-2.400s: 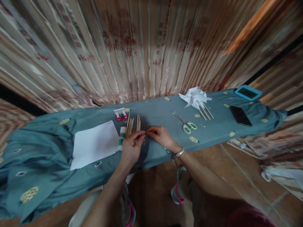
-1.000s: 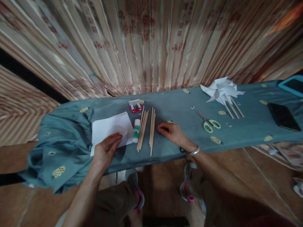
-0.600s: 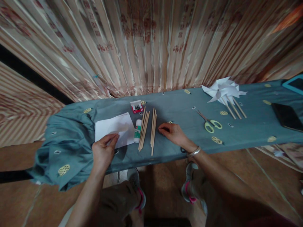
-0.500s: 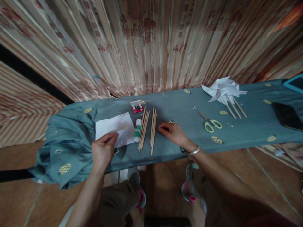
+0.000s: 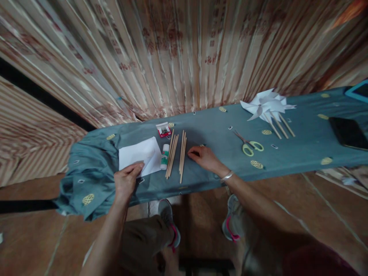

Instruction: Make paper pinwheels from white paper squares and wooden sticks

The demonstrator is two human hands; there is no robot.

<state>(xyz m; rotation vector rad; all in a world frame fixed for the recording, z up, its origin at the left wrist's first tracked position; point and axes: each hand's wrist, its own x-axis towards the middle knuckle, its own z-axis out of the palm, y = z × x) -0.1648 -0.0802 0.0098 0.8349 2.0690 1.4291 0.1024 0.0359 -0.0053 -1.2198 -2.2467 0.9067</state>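
Note:
On the left, a small stack of white paper (image 5: 130, 151) lies on the cloth. My left hand (image 5: 126, 180) is at its lower edge, thumb and fingers pinched on a sheet of paper (image 5: 148, 163) that stands slightly raised or folded. Right of the stack is a glue stick (image 5: 165, 157), then two small groups of wooden sticks (image 5: 171, 156), the second group (image 5: 183, 157) nearest my right hand (image 5: 202, 157). That hand rests on the cloth with its fingers curled together; whatever they hold, if anything, is hidden.
Behind the sticks sits an open red-and-white box (image 5: 163, 131) of small dark items. To the right lie green-handled scissors (image 5: 249, 145), paper pinwheels (image 5: 267, 105) on sticks, a black phone (image 5: 348, 132) and a blue-edged device (image 5: 358, 92). A curtain (image 5: 184, 57) hangs behind the cloth-covered table (image 5: 218, 130).
The view has shifted slightly. Under my left fingers, the pale paper piece has turned from lying across to a steeper slant. My right hand stays beside the sticks, fingers still curled.

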